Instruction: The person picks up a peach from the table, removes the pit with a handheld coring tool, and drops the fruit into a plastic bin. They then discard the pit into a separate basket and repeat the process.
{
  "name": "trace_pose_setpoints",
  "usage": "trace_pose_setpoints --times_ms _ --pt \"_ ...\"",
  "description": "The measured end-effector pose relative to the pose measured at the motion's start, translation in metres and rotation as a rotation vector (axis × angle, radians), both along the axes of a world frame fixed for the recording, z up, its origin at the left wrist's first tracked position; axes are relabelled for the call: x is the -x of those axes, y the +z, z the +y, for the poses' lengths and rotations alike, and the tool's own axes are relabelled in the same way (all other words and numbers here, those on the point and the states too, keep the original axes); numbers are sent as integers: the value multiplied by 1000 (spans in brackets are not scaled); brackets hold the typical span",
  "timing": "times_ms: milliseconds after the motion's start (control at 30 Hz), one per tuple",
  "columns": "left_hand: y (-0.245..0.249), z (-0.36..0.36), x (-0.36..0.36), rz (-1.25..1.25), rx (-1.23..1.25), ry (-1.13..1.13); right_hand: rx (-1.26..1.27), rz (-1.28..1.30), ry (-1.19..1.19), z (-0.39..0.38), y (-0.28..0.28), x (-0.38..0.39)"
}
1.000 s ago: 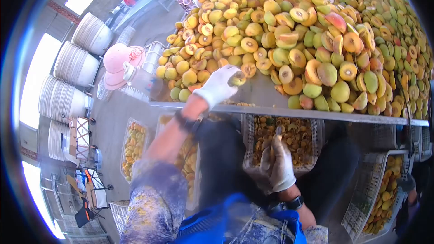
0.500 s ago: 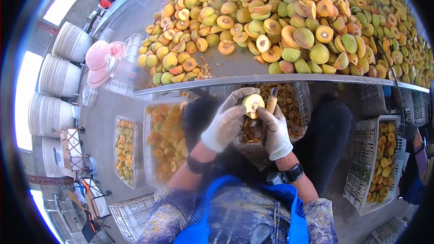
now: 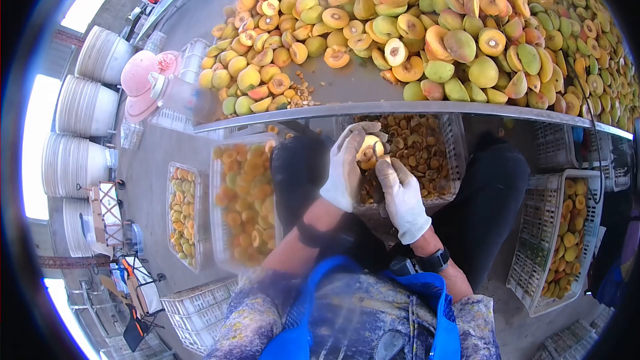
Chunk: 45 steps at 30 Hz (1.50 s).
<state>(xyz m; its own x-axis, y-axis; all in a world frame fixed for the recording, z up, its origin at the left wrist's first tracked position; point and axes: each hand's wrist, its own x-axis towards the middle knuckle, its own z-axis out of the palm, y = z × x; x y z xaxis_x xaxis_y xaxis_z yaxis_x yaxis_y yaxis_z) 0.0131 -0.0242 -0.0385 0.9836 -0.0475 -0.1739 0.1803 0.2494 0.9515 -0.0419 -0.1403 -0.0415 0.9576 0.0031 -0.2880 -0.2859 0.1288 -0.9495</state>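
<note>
My left hand (image 3: pixel 345 168), in a white work glove with stained fingers, is closed around a halved yellow peach (image 3: pixel 368 152), its cut face turned towards me. My right hand (image 3: pixel 403 195), gloved too, is closed on a pitting tool whose wooden handle showed earlier; its fingers now hide most of it. The right fingertips are against the peach half, and the tool's end seems to be at its centre. Below both hands stands a crate (image 3: pixel 455 153) holding many small brownish-orange pieces, probably pits and scraps.
A metal table (image 3: pixel 353 87) with a large heap of halved peaches lies ahead. Crates of peach halves stand left (image 3: pixel 215 227) and right (image 3: pixel 527 247). Stacked white basins (image 3: pixel 87 110) and a pink hat (image 3: pixel 141 83) are farther left. Another person's sleeve shows at the right edge.
My right hand has turned and moved in over the peach half, taking the tool from beside it to its cut face. The left hand has tilted the peach and shifted slightly.
</note>
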Motion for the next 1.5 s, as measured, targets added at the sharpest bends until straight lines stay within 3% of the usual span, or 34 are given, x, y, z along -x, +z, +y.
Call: trace_pose_setpoints --times_ms 67,133,267,367,433,633,900,967,1033,1100,1133,1167,1233,1367,1500 --pt "6 -2 2 76 91 5 221 -342 -25 4 -15 -1" --pt "1 1 1 58 91 -6 92 -12 39 4 2 -3" --pt "1 3 1 37 3 -20 374 -380 50 8 -14 0" --pt "1 -1 2 103 83 35 269 -204 55 12 -11 -1" --pt "2 -1 2 156 103 52 94 94 77 13 6 -4" --pt "2 -2 2 152 55 104 95 26 63 28 -24 4" --pt "-9 4 4 8 58 99 -91 46 110 29 -48 14" --pt "-11 6 2 93 134 123 -127 61 132 24 -53 16" --pt "-18 6 2 -62 39 139 -16 21 145 23 -43 12" --pt "-12 8 2 113 286 119 -207 99 104 29 -27 11" --pt "-17 8 0 91 311 125 -112 26 119 27 -35 10" --pt "-20 8 -1 70 336 123 -175 92 115 26 -38 9" --pt "-18 10 0 81 291 108 44 -14 130 26 -42 11" --pt "-21 11 1 56 353 114 -3 40 82 36 -46 8" --pt "-16 19 4 88 192 92 47 -91 171 32 -46 7"
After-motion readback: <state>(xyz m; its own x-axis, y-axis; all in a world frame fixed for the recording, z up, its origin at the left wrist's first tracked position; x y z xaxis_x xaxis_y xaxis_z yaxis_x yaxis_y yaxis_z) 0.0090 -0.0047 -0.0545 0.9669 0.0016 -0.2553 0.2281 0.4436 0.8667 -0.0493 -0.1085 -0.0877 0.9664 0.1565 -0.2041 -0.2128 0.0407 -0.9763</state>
